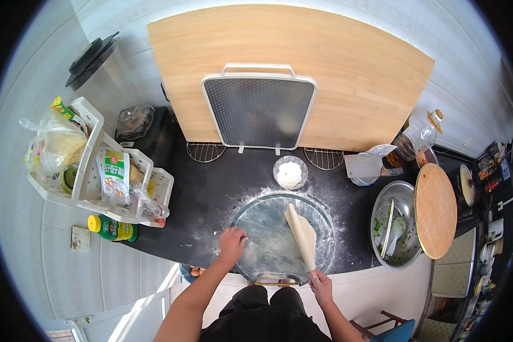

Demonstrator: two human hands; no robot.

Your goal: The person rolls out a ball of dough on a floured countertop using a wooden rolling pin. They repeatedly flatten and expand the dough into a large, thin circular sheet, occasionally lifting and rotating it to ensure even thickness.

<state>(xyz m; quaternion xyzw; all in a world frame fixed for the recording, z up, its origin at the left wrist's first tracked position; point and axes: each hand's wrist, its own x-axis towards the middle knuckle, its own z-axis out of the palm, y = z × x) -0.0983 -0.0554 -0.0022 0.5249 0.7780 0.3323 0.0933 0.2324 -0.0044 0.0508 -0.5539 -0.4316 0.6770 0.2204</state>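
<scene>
A pale wooden rolling pin (300,236) slants over a round, flour-dusted glass board (262,228). My right hand (321,286) is closed on the pin's near end. A thin cream sheet of dough (308,232) shows along the pin's right side; whether it is wrapped round the pin or lies under it, I cannot tell. At the board's left rim, my left hand (231,245) has its fingers curled in. A small dark spot shows at its fingertips, too small to name. Just beyond the board stands a clear bowl of white flour (289,174).
To the right, a steel bowl (376,228) holds chopped greens and utensils, with a round wooden lid (436,211) leaning over it. White baskets (94,165) of packages and a yellow-capped bottle (113,227) stand left. A large wooden board (359,68) and a framed grey board (260,108) lean behind.
</scene>
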